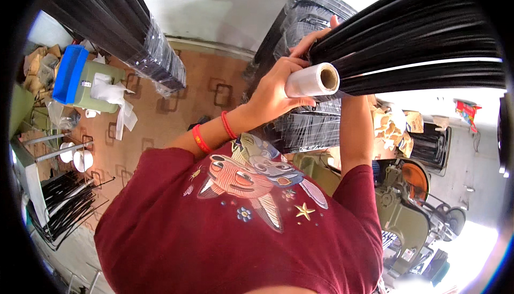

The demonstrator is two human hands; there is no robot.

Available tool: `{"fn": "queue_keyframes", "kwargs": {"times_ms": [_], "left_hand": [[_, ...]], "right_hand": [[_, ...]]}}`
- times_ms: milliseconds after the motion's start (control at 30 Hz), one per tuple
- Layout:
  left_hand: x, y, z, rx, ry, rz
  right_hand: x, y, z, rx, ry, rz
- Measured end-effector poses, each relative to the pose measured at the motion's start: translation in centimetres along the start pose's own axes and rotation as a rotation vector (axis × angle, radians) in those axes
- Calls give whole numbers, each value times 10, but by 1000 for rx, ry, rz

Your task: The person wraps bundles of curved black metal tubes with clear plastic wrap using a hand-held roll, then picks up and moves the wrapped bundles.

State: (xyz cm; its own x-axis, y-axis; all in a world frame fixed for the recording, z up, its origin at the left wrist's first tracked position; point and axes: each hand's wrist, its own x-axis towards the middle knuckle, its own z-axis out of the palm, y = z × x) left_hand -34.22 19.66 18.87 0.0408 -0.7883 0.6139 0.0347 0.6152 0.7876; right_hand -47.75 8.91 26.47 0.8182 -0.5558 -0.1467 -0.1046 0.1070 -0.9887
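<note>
My left hand (pixel 278 86), with red bands around its wrist, grips a roll of clear plastic film (pixel 306 82) wound on a cardboard core. The roll lies against the near end of a bundle of long black strips (pixel 407 32), which extends to the upper right. My right forearm passes behind this bundle. Fingers of my right hand (pixel 313 41) show at its far edge, wrapped about the end; the palm is hidden. Below and behind both hands stands a stack of black pieces wrapped in clear film (pixel 308 128).
Another film-wrapped black bundle (pixel 160 61) hangs at upper left. On the left are a green bin with a blue lid (pixel 69 74), white rolls (pixel 83 160) and a rack of thin black rods (pixel 64 203). A green machine (pixel 401 214) and brown paper (pixel 393 131) are at right.
</note>
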Motion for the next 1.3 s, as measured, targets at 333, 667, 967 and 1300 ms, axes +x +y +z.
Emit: {"fn": "queue_keyframes", "kwargs": {"times_ms": [333,667,967,1300], "left_hand": [[-15,12,3,54,208,-201],[-4,12,-18,242,327,-268],[6,-17,4,154,379,-278],[25,-10,-27,72,85,-429]], "right_hand": [[12,14,5,204,-168,-131],[-3,25,7,319,210,-120],[-13,56,-2,245,51,-465],[-5,87,-34,312,368,-216]]}}
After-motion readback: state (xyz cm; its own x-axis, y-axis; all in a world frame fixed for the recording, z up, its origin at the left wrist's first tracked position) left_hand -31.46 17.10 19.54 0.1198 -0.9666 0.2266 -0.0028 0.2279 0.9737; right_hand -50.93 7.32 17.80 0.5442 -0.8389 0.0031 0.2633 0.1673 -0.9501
